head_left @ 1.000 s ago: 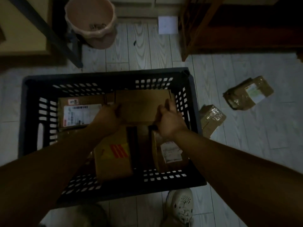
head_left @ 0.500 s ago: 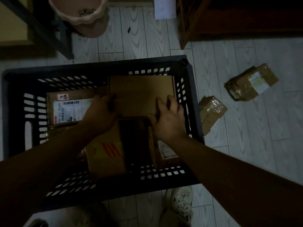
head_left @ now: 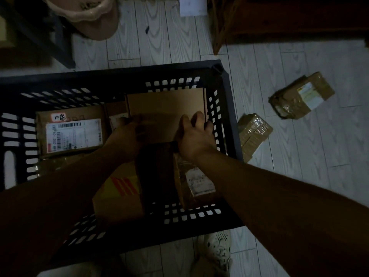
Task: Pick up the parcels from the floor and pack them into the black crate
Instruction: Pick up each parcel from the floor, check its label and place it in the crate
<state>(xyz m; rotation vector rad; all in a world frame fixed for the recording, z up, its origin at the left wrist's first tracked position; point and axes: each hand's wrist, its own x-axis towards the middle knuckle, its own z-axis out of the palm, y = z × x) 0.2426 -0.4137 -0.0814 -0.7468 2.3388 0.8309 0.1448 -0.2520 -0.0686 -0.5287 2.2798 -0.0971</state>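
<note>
The black crate (head_left: 229,100) stands on the floor below me. Both hands are inside it on a plain brown flat parcel (head_left: 165,104) at the far right corner: my left hand (head_left: 127,134) grips its near left edge, my right hand (head_left: 194,134) its near right edge. A labelled parcel (head_left: 71,132) lies at the crate's left. A box with red stripes (head_left: 119,188) and a parcel with a white label (head_left: 197,180) sit at the near side. Two taped parcels lie on the floor to the right, a small one (head_left: 253,132) beside the crate and a larger one (head_left: 301,94) farther off.
A beige bin (head_left: 89,17) stands beyond the crate at the far left, by a dark furniture leg (head_left: 48,37). Dark wooden furniture (head_left: 279,19) fills the far right. A white paper (head_left: 192,6) lies on the floor. My shoe (head_left: 217,250) is beside the crate's near edge.
The view has shifted so the crate sits lower and more to the left. Both hands have slid the plain brown parcel toward the crate's far right corner and lowered it.
</note>
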